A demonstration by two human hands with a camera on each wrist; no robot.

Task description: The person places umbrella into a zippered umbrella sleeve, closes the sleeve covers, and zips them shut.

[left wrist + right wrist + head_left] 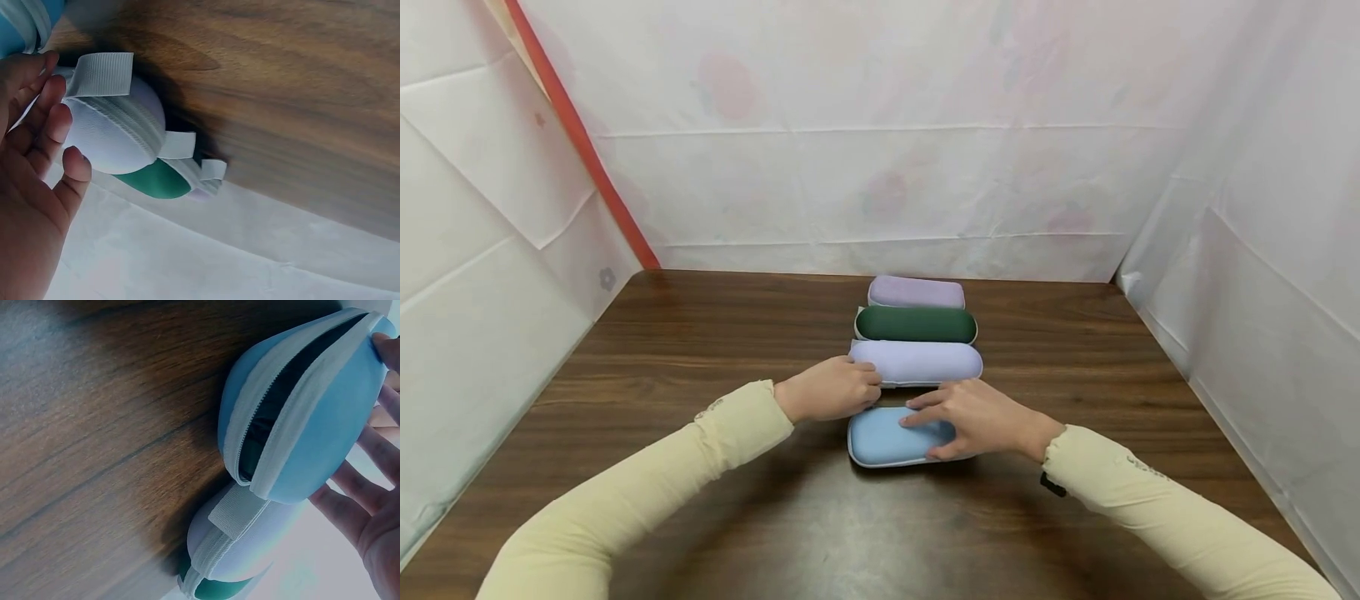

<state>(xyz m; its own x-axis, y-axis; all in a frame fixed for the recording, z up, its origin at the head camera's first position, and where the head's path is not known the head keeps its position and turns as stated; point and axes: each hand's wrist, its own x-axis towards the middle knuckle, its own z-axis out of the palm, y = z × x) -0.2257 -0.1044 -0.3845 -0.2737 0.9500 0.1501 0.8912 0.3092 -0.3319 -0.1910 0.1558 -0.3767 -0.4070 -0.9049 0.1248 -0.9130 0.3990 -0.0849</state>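
A light-blue zippered glasses case [880,437] lies nearest me on the wooden table. My right hand [981,421] rests on its top and right end with spread, fairly straight fingers. In the right wrist view the zip at this end of the blue case [331,425] gapes, showing a dark inside. Curled in, my left hand [835,389] is at the back left corner of the blue case, close to the lavender case [925,362]. Its fingertips [47,62] are beside the blue case's zipper edge; whether they pinch a zipper pull is hidden.
Behind the lavender case lie a dark green case [917,325] and a mauve case [917,292], in a row going back. Pale fabric end tabs [103,74] stick out from the cases. White sheeting [880,167] walls the table [715,517] at the back and sides.
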